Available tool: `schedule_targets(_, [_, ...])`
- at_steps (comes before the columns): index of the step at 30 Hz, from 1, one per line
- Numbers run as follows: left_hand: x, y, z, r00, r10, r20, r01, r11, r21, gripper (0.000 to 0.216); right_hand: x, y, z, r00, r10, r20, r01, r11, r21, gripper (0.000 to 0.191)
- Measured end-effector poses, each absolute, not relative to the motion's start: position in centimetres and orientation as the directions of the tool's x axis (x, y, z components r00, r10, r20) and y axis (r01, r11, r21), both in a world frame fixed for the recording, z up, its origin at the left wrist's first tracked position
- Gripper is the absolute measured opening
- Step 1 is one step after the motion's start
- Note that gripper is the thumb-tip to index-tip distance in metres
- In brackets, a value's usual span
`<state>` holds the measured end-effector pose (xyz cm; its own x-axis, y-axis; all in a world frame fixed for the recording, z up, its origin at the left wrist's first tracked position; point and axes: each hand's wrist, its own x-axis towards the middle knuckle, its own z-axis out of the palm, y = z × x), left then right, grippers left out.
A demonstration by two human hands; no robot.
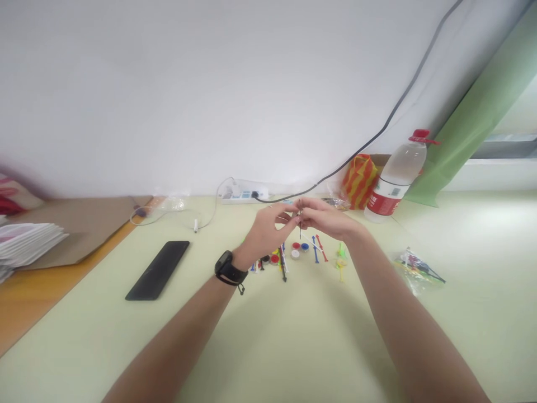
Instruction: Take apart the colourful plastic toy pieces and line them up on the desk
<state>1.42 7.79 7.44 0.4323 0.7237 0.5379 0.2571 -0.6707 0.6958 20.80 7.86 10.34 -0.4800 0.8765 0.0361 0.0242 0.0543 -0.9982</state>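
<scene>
My left hand (pixel 267 230) and my right hand (pixel 327 218) meet above the table, fingertips pinched together. Between them is a thin dark plastic stick (pixel 300 230), its lower end pointing down; the fingers hide the rest. Beneath the hands lie small round discs: a red disc (pixel 296 245), a blue disc (pixel 305 247) and a white disc (pixel 295 254). Blue (pixel 315 249) and red (pixel 322 248) plastic sticks with shaped ends lie to their right, near yellow-green pieces (pixel 341 256). More sticks, including a black stick (pixel 284 265), lie partly hidden by my left hand.
A black phone-like slab (pixel 158 271) lies left. At right are a plastic bag of coloured pieces (pixel 417 267) and a large bottle (pixel 396 179) beside a striped bag (pixel 359 180). A power strip (pixel 245 192) with cables stands by the wall. Stacked white papers (pixel 29 243) rest far left.
</scene>
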Motion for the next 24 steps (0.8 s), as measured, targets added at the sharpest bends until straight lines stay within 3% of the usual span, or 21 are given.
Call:
schedule_targets(8, [1.03, 7.94, 7.83, 0.493, 0.705, 0.51, 0.235, -0.672, 0.702, 0.021, 20.77, 8.03, 9.9, -0.507, 0.862, 0.012, 0.025, 0.028, -0.999, 0.011])
schedule_targets(15, [1.03, 8.2, 7.19, 0.522, 0.694, 0.497, 0.239, -0.678, 0.695, 0.02, 21.06, 8.24, 9.58, -0.495, 0.862, -0.113, 0.125, -0.058, -0.99, 0.012])
schedule_targets(24, [1.28, 7.65, 7.75, 0.544, 0.682, 0.488, 0.293, -0.7, 0.651, 0.016, 21.07, 8.35, 9.75, -0.503, 0.857, -0.113, 0.203, -0.011, -0.979, 0.008])
